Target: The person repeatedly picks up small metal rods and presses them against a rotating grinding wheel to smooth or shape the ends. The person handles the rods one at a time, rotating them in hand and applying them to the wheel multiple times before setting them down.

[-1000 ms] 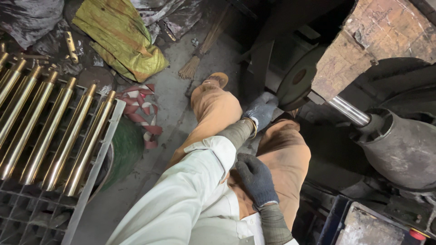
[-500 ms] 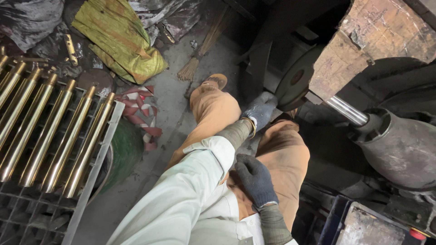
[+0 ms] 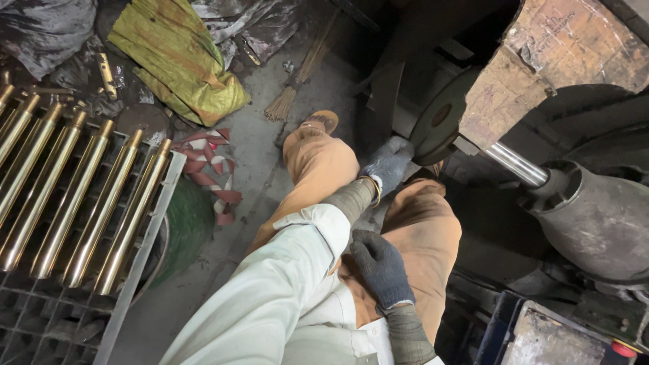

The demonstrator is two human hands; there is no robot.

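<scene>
1. the left hand (image 3: 389, 165), gloved, reaches out to the dark metal disc (image 3: 439, 122) of the machine; whether its fingers clamp it, i cannot tell.
2. the right hand (image 3: 380, 267), gloved, rests loose on the thigh below the disc, holding nothing.
3. judging by this, the step is steadying or adjusting the disc; the next move calls for a firm grip.
4. the brass rods (image 3: 74, 196) lie on a grid rack well left of the disc.

Brass-gold rods (image 3: 74, 196), yellow sack (image 3: 179, 57), orange trousers (image 3: 324, 169) — grey gloves on hands, red/white striped rag (image 3: 213, 169).

A grimy metal workshop: brass rods (image 3: 74, 196) on a steel grate (image 3: 40, 318), heavy machinery (image 3: 588, 209), dirty concrete floor (image 3: 270, 155).
</scene>
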